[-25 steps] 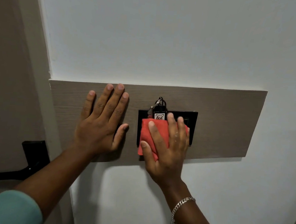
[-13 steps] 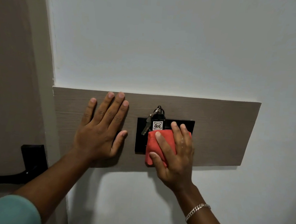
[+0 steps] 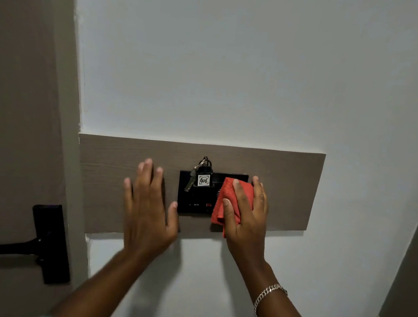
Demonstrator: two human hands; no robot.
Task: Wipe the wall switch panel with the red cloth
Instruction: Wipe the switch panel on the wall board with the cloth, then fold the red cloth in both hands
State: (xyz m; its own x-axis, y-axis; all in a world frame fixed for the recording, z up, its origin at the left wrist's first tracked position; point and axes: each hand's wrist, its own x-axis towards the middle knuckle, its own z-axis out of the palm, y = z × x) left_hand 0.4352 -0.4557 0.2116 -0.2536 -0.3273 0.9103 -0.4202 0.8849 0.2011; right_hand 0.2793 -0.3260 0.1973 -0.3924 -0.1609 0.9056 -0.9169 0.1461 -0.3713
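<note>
Right hand (image 3: 245, 213) has the red cloth (image 3: 227, 201) bunched under curled fingers, pressed on the right end of the glossy black switch panel (image 3: 198, 201). Panel sits in a woodgrain board (image 3: 287, 187). Left hand (image 3: 148, 211) is spread flat, empty, just left of the panel.

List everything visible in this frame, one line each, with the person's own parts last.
black wall switch panel: 1, black, centre of board
grey-brown wooden wall board: 1, on white wall
white painted wall: 1, background
black key fob with tag reading 406: 1, top of panel
silver metal key: 1, hanging beside fob
red cloth: 1, panel's right side
black door handle: 1, far left
silver chain bracelet: 1, right wrist
left hand: flat, open, over board
right hand: pressing cloth
</note>
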